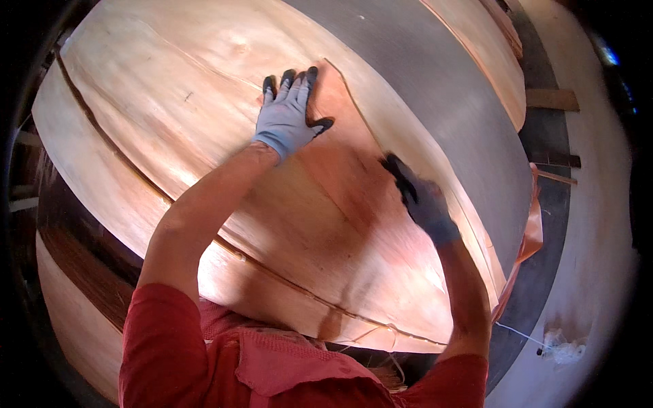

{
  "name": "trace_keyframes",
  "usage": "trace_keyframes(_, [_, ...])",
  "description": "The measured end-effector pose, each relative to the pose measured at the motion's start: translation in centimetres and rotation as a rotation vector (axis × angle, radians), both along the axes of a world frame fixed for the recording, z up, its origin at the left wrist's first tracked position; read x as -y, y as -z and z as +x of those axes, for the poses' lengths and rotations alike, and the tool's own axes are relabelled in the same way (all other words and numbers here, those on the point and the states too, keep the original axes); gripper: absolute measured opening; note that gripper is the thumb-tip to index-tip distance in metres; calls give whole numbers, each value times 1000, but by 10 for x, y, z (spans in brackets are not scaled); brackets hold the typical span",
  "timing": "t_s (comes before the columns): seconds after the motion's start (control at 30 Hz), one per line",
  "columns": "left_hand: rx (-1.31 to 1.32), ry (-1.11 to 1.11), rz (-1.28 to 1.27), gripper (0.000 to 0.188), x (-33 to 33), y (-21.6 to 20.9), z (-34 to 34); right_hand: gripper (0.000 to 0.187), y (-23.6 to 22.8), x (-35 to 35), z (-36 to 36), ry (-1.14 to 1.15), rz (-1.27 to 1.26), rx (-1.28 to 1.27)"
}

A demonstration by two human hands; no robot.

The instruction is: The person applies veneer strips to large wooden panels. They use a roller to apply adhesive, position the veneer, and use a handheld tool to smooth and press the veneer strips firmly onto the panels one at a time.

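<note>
Fingers (301, 92) of the gloved left hand (283, 122) are spreading flat, grasping nothing, on a wood sheet (347, 187) that is lying under the 2 hands, its grain running upper left to lower right. Nearer its dark right-hand edge, beside a pale wood strip (386, 112), the right hand (428, 204) is curving its fingers partway, blur and shadow hiding whether they are pinching anything.

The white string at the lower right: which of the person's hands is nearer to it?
Right. In the picture, the right hand is up and left of the white string; the left hand, spread on the wood sheet, is farther up and left.
</note>
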State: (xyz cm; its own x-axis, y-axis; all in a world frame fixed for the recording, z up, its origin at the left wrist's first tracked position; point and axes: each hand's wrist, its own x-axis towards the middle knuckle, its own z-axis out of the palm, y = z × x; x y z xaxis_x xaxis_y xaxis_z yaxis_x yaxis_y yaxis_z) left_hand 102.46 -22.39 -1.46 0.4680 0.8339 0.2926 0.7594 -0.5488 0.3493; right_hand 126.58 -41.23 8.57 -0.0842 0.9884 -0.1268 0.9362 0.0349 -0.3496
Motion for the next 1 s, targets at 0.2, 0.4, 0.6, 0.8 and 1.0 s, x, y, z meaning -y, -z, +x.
trace_keyframes(0.2, [36, 7, -1, 102, -2, 0, -5, 40, 46, -130, -40, -96, 21, 115])
trace_keyframes(0.4, [111, 14, 1, 101, -3, 3, -7, 33, 57, -163, -53, -165, -28, 191])
trace_keyframes(0.6, [145, 38, -13, 90, -4, 4, -3, 28, 62, -174, -52, -349, 112, 341])
trace_keyframes(0.8, [-125, 33, 81, 67, -5, 5, -7, 23, 52, -135, -28, -46, -110, 270])
trace_keyframes(1.0, [-156, 36, 63, 65, 1, 1, -1, 37, 58, -42, 25, -95, -24, 346])
